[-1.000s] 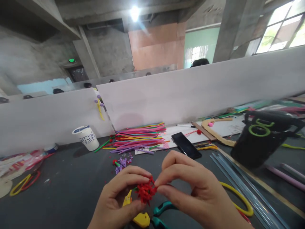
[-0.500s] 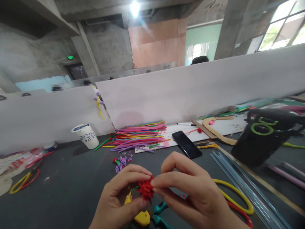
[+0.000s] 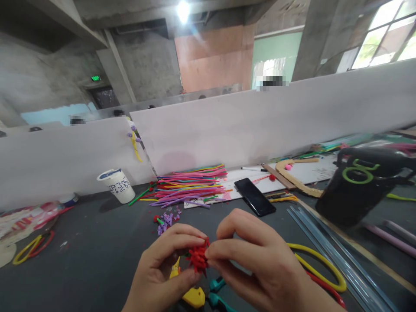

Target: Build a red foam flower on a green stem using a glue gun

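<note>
A spiky red pipe-cleaner flower (image 3: 198, 257) is held low in the middle of the view, above the dark table. My left hand (image 3: 165, 264) grips it from the left between thumb and fingers. From the right, my right hand (image 3: 253, 255) pinches the flower's edge with thumb and forefinger. A bit of green shows at its left side, mostly covered by the left fingers. Underneath the hands lie a yellow-handled tool (image 3: 194, 297) and a teal-handled tool (image 3: 218, 284), both partly hidden.
Behind the hands lie purple snippets (image 3: 166, 222), a heap of coloured pipe cleaners (image 3: 191, 186) and a black phone (image 3: 254, 196). A white cup (image 3: 117, 186) stands left. Clear rods (image 3: 338, 255), yellow-and-red scissors (image 3: 325, 264) and a black bag-like container (image 3: 351, 186) are right. A white partition (image 3: 243, 125) crosses the back.
My right hand has shifted very slightly left and down, still pinching the flower's edge. The left hand and the flower are almost where they were.
</note>
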### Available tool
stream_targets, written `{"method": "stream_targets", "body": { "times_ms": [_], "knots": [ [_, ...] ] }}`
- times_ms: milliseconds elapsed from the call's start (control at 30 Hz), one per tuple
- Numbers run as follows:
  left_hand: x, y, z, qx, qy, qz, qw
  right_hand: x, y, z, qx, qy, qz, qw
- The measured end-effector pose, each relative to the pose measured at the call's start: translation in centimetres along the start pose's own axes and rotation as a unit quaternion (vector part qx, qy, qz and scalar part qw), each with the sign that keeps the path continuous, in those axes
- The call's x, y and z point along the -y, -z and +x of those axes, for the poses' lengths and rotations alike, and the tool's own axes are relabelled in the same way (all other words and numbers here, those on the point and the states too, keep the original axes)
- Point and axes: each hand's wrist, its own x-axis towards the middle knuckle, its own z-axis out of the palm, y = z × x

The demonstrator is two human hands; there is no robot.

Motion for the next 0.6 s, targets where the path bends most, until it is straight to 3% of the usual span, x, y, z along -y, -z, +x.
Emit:
{"method": "stream_targets", "body": {
  "times_ms": [200, 600],
  "knots": [
    [0.23, -0.18, 0.16, 0.0, 0.004, -0.008, 1.0, -0.38, 0.44, 0.02, 0.036, -0.011, 0.005, 0.999],
    [0.35, 0.0, 0.15, -0.006, 0.008, -0.006, 1.0, -0.63, 0.0, -0.1, 0.016, 0.012, -0.012, 1.0]
  ]
}}
